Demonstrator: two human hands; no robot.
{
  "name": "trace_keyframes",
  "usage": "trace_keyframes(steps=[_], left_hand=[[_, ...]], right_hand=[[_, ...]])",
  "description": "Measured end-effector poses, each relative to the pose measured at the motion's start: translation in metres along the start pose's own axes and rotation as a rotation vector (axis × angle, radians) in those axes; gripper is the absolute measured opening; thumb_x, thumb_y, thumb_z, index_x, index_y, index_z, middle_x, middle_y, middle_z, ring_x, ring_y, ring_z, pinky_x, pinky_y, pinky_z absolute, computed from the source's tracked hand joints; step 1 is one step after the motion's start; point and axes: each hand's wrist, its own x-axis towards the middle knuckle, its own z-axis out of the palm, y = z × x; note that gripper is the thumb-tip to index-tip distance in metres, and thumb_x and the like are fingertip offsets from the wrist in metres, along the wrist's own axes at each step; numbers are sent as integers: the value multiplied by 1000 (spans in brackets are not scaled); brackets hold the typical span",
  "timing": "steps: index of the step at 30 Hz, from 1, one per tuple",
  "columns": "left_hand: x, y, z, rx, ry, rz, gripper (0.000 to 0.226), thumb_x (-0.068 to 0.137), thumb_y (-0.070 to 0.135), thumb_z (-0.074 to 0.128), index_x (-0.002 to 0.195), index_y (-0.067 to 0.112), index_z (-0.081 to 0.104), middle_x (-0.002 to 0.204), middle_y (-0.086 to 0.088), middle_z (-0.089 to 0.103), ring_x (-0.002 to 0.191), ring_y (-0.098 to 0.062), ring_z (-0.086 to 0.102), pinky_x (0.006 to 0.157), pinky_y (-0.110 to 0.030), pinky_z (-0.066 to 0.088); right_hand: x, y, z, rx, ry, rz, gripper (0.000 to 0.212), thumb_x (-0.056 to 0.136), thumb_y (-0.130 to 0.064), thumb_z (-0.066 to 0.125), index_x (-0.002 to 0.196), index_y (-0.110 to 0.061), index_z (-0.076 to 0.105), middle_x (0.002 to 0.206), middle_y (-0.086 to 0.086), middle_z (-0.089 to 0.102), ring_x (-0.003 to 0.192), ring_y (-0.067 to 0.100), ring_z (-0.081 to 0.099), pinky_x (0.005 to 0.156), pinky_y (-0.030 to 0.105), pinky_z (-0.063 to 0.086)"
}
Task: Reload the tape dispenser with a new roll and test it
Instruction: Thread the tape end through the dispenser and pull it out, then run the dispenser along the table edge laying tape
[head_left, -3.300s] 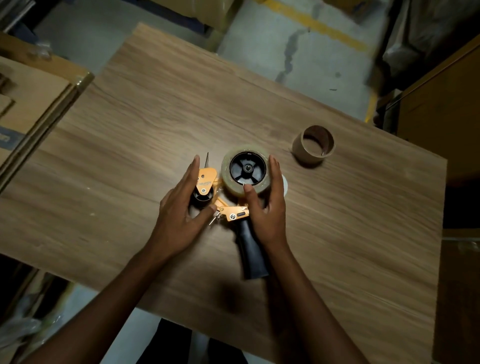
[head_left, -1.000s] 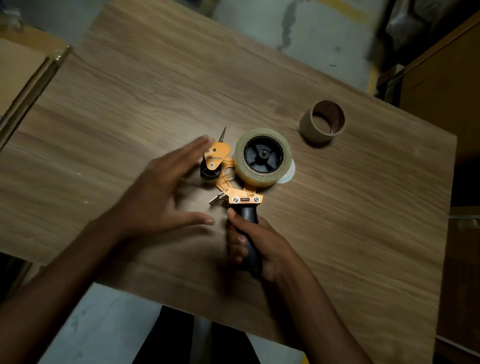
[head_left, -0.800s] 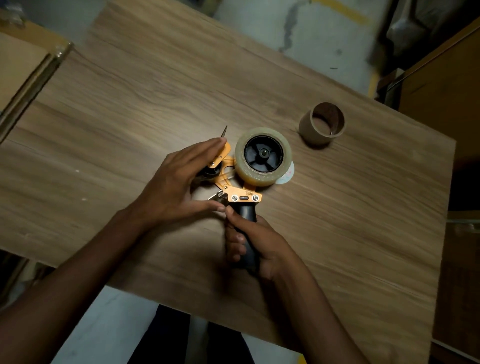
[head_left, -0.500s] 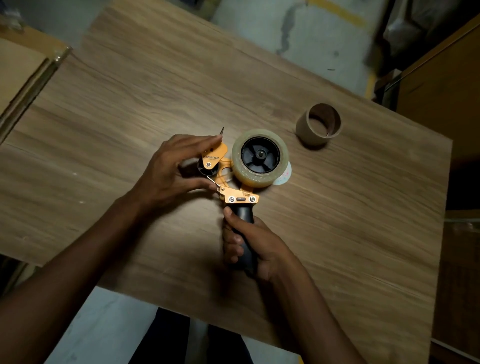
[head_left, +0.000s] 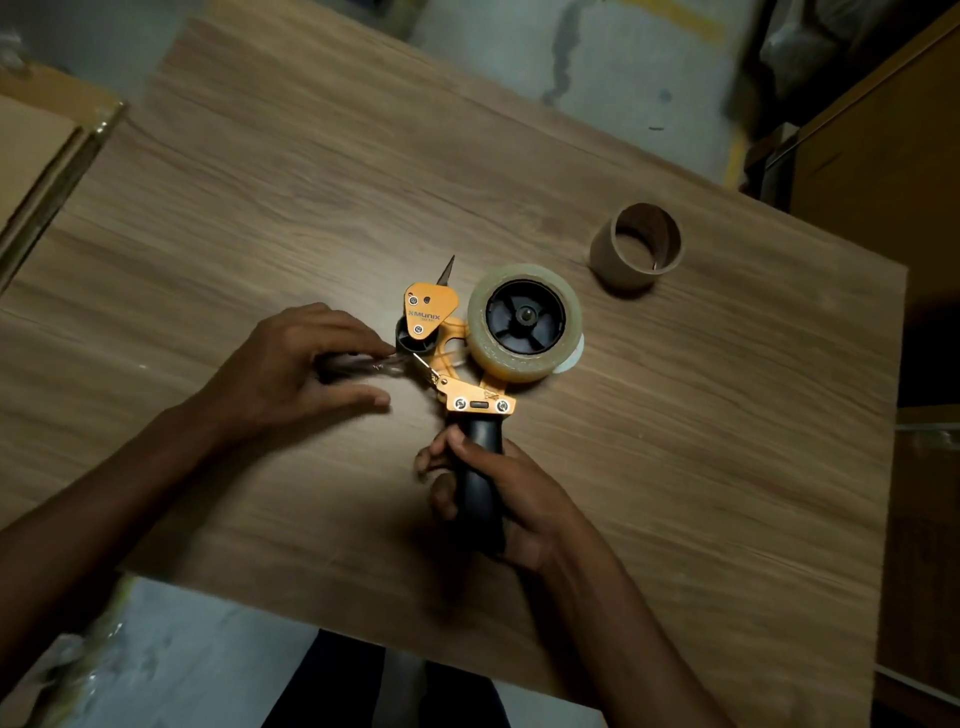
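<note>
At frame centre the orange-and-black handheld tape dispenser (head_left: 457, 358) carries the clear new roll (head_left: 523, 323). Right hand (head_left: 511, 499) wraps its handle; left hand (head_left: 291, 371) pinches the shiny tape end — threading, likely. Next: feed past roller to blade.

The tape dispenser (head_left: 457, 358) lies flat on its side, its orange metal frame just beyond the right hand (head_left: 511, 499), which is wrapped around the black handle. A new roll of clear tape (head_left: 524, 325) sits on the black spoked hub, up and to the right of that hand. The small black roller and orange side plate lie directly beside the left hand (head_left: 291, 369), whose fingertips pinch a pulled-out strip of clear tape (head_left: 376, 364). A thin pointed blade tab sticks out at the far end, away from both hands.
</note>
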Motion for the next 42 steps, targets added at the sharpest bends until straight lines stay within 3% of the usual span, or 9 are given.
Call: trace_keyframes(steps=[4,10,18,23,27,32,35,38,42], left_hand=[[0,8,16,-60,77,-12,28,95,37,72,104,14,84,95,2,79,83,-19,69,70,-41,56],[-9,-2,20,75,43,202,48,113,29,44,96,0,79,86,-14,72,77,-37,67,69,-47,55],[-30,10,14,487,-25,360,34,111,26,55,97,10,82,101,-13,80,87,-38,76,67,-45,52],[-56,41,28,614,-67,228,43,101,19,45,135,10,71,144,-18,69,122,-41,70,101,-45,43],[-71,63,47,331,-191,50,59,96,11,46,155,8,53,156,-14,58,146,-32,52,128,-18,20],[-75,84,52,348,-257,-114,65,101,33,40,165,23,38,168,-5,41,157,-26,36,129,-45,26],[-73,93,52,411,-328,-149,74,99,53,31,167,22,30,174,-3,22,161,-28,24,127,-56,25],[-78,95,52,530,-387,-124,77,98,55,30,166,19,31,173,8,1,161,-25,15,123,-61,28],[-71,104,45,562,-481,-180,82,95,71,21,168,34,15,177,-2,3,166,-34,14,125,-63,26]], right_hand=[[1,3,-2,-20,35,-48,14,100,-25,65,93,-13,65,70,2,53,48,8,45,46,23,38],[-26,11,-22,-282,74,-88,19,101,-19,68,83,-21,62,62,1,45,50,14,39,50,27,35],[-76,15,-63,-343,69,-106,27,104,-9,62,79,-14,58,57,6,38,44,14,34,46,25,32],[-73,13,-66,-344,64,-89,15,105,-19,64,99,-7,59,58,2,42,42,12,39,44,24,36],[-70,12,-64,-388,76,-36,15,102,-17,65,92,-5,64,59,4,44,45,16,39,44,27,35],[-69,12,-54,-471,49,-46,12,98,-2,66,89,-6,61,67,11,60,52,20,52,58,38,46],[-70,10,-51,-483,34,-86,14,101,-7,66,90,-7,58,66,7,62,46,14,45,47,29,40],[-79,16,-51,-601,74,-139,18,101,-12,69,86,-12,59,53,0,46,45,16,35,43,27,31],[-111,35,-72,-677,163,-118,12,99,-18,73,90,-14,66,50,-3,52,41,15,36,41,24,31]])
